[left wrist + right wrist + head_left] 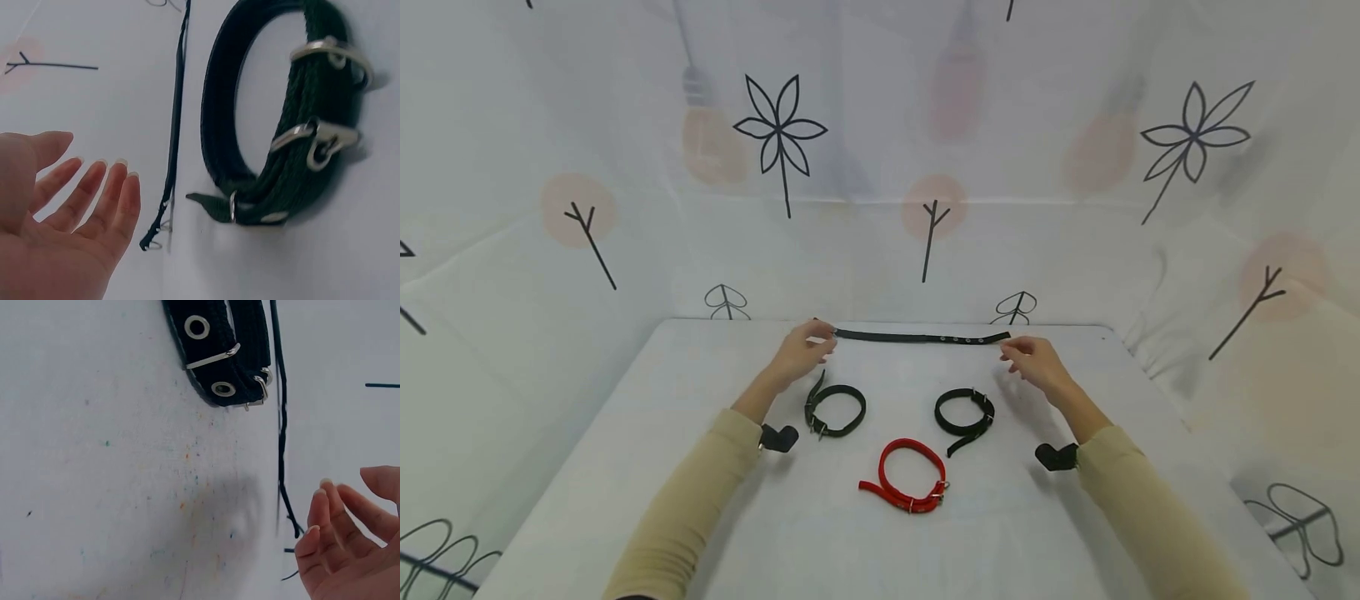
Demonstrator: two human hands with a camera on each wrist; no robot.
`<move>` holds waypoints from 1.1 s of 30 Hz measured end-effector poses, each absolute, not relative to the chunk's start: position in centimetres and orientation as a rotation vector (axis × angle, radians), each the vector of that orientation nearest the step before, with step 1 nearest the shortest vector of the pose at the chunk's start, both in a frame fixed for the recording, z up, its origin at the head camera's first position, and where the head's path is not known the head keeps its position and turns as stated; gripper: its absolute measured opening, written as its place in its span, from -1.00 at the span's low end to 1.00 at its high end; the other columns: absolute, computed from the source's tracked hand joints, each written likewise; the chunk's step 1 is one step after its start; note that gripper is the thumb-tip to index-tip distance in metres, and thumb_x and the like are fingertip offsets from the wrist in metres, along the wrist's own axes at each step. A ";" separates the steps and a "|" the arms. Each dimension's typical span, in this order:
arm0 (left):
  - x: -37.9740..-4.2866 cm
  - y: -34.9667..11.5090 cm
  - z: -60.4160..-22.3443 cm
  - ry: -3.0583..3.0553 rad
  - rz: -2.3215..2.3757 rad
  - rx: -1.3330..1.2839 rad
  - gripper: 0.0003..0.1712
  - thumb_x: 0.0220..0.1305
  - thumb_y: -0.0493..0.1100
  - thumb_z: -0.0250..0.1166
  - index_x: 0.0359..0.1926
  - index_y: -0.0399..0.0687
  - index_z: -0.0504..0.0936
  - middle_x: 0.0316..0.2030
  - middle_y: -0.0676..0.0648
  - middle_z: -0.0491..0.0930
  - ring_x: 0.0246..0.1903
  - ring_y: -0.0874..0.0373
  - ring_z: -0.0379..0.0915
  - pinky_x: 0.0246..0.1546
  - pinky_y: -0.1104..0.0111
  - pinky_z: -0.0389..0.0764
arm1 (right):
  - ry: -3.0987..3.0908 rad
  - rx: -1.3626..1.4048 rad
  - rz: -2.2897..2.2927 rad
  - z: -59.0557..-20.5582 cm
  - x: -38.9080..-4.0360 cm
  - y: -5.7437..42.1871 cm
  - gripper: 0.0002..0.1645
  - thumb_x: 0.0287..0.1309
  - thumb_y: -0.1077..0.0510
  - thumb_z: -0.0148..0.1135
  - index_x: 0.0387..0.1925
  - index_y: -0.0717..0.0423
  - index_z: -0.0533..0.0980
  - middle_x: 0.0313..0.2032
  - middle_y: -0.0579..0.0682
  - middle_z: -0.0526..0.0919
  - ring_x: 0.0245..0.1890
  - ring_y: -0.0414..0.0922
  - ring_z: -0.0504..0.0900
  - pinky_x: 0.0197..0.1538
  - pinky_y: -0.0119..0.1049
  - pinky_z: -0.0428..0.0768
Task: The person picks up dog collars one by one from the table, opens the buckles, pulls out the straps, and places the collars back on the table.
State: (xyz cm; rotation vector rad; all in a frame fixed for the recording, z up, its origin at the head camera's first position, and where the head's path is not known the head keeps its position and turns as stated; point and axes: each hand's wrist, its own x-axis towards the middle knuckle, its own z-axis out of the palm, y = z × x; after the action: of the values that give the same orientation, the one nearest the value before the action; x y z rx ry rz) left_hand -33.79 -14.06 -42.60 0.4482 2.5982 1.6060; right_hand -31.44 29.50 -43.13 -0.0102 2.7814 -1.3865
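A black collar (917, 338) with metal eyelets lies stretched out along the table's far edge. At its left end is my left hand (805, 350), fingers relaxed; the left wrist view shows the fingertips apart from the buckle end of the strap (177, 106). My right hand (1036, 362) is by the eyelet end, its loosely bent fingers near the strap's tip in the right wrist view. Nearer to me lie a dark green buckled collar (811, 408) on the left, a black one (951, 427) on the right and a red one (898, 500) in front, each fastened in a loop.
The white table (805, 550) bears small colored specks in the right wrist view. Behind it and at the sides hangs a white printed cloth (865, 267). A black strap-on device (778, 438) sits at the left wrist, another (1057, 457) at the right.
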 end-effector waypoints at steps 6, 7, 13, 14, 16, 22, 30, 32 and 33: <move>-32.8 -12.5 -43.0 2.693 1.453 0.563 -0.56 0.52 -0.11 0.23 0.30 -0.19 0.50 0.20 -0.20 0.53 0.14 -0.14 0.54 -0.01 0.10 0.66 | 2.846 -0.091 -1.284 -42.8 -30.5 29.4 -0.49 0.55 0.03 0.04 0.25 0.36 0.45 0.13 0.33 0.60 -0.07 0.14 0.64 -0.12 -0.20 0.53; -32.7 -12.2 -43.0 2.704 1.425 0.586 -0.57 0.51 -0.10 0.23 0.29 -0.17 0.51 0.20 -0.19 0.54 0.15 -0.13 0.53 -0.01 0.11 0.65 | 2.853 -0.104 -1.262 -42.7 -30.3 29.4 -0.49 0.55 0.03 0.05 0.25 0.36 0.45 0.14 0.32 0.59 -0.07 0.13 0.64 -0.12 -0.20 0.53; -31.9 -10.2 -43.1 2.699 1.337 0.730 -0.57 0.50 -0.08 0.25 0.29 -0.13 0.53 0.21 -0.16 0.55 0.11 -0.09 0.56 0.03 0.11 0.62 | 2.871 -0.152 -1.138 -42.8 -29.5 29.1 -0.50 0.51 0.02 0.13 0.22 0.33 0.48 0.10 0.30 0.59 -0.10 0.05 0.64 -0.18 -0.22 0.56; -31.7 -9.9 -43.1 2.692 1.332 0.742 -0.56 0.50 -0.08 0.25 0.29 -0.14 0.53 0.21 -0.16 0.55 0.11 -0.08 0.56 0.03 0.12 0.62 | 2.869 -0.154 -1.124 -42.9 -29.4 29.1 -0.50 0.50 0.02 0.14 0.22 0.33 0.48 0.09 0.29 0.59 -0.11 0.04 0.64 -0.19 -0.23 0.56; -31.4 -9.2 -43.4 2.682 1.316 0.768 -0.56 0.50 -0.09 0.25 0.29 -0.15 0.53 0.20 -0.17 0.56 0.09 -0.07 0.57 0.03 0.15 0.63 | 2.858 -0.169 -1.099 -43.0 -29.1 29.2 -0.50 0.49 0.02 0.16 0.22 0.33 0.48 0.08 0.29 0.59 -0.13 0.02 0.64 -0.19 -0.23 0.56; -30.3 -6.6 -44.2 2.576 1.299 0.803 -0.51 0.49 -0.08 0.26 0.33 -0.17 0.50 0.21 -0.23 0.55 0.12 -0.05 0.54 -0.06 0.22 0.63 | 2.813 -0.229 -1.037 -43.3 -27.8 29.4 -0.50 0.46 0.01 0.20 0.16 0.35 0.52 0.04 0.26 0.62 -0.14 -0.01 0.64 -0.17 -0.20 0.57; -29.8 -3.1 -44.9 2.532 1.195 0.818 -0.45 0.46 -0.05 0.30 0.34 -0.20 0.48 0.19 -0.21 0.56 0.10 -0.04 0.57 0.00 0.18 0.62 | 2.754 -0.267 -0.970 -44.0 -27.2 29.5 -0.54 0.42 -0.04 0.25 0.04 0.30 0.60 -0.08 0.13 0.68 -0.22 -0.07 0.62 -0.22 -0.21 0.54; -29.7 -2.6 -44.9 2.516 1.189 0.801 -0.45 0.46 -0.06 0.30 0.35 -0.21 0.47 0.20 -0.21 0.56 0.11 -0.05 0.57 0.00 0.18 0.63 | 2.738 -0.261 -0.972 -44.4 -27.4 29.3 -0.55 0.41 -0.04 0.25 0.02 0.29 0.62 -0.11 0.10 0.69 -0.25 -0.08 0.62 -0.23 -0.22 0.54; -29.6 -2.4 -44.9 2.512 1.184 0.788 -0.44 0.45 -0.06 0.31 0.35 -0.21 0.47 0.19 -0.20 0.56 0.12 -0.04 0.57 -0.01 0.19 0.63 | 2.734 -0.259 -0.972 -44.6 -27.5 29.3 -0.56 0.41 -0.04 0.26 0.02 0.28 0.62 -0.13 0.09 0.70 -0.26 -0.09 0.61 -0.23 -0.22 0.54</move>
State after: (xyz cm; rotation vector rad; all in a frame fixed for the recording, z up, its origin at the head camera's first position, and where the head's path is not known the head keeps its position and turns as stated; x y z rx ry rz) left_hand -29.65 -2.40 -44.89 0.7883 2.5120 1.1835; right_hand -27.46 29.25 -44.56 -0.2590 2.7340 -0.9722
